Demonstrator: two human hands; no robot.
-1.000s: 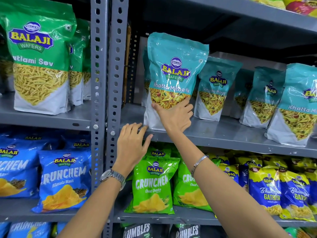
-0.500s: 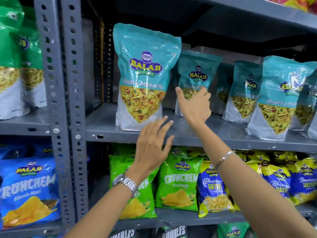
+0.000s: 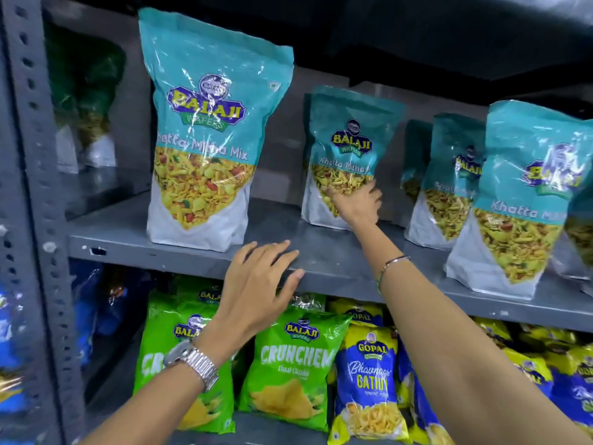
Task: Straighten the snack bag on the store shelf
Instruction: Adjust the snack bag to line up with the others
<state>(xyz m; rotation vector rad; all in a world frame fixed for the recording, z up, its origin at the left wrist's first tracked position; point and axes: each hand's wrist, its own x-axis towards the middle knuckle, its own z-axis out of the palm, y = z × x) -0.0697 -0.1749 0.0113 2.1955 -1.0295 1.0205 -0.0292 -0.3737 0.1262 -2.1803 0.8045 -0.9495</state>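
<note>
Grey metal shelf (image 3: 321,268), row of teal plastic snack bags. Big teal Khatta Mitha bag (image 3: 205,136) upright near front edge, left end. Smaller teal bag (image 3: 349,146) set well back, mid-shelf: right hand (image 3: 357,205) on its lower front, fingers spread, not clamped. Left hand (image 3: 260,284) open over front edge. Step, likely: squaring this bag; next needs a grip and pull toward the front edge

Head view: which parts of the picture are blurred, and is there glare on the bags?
Head view: the right edge is smeared, so the teal bag there has an unreadable logo; the left upright is soft too. White glare streaks cross the front teal bag. The right hand is slightly blurred; the green Crunchem bag reads sharply.
</note>
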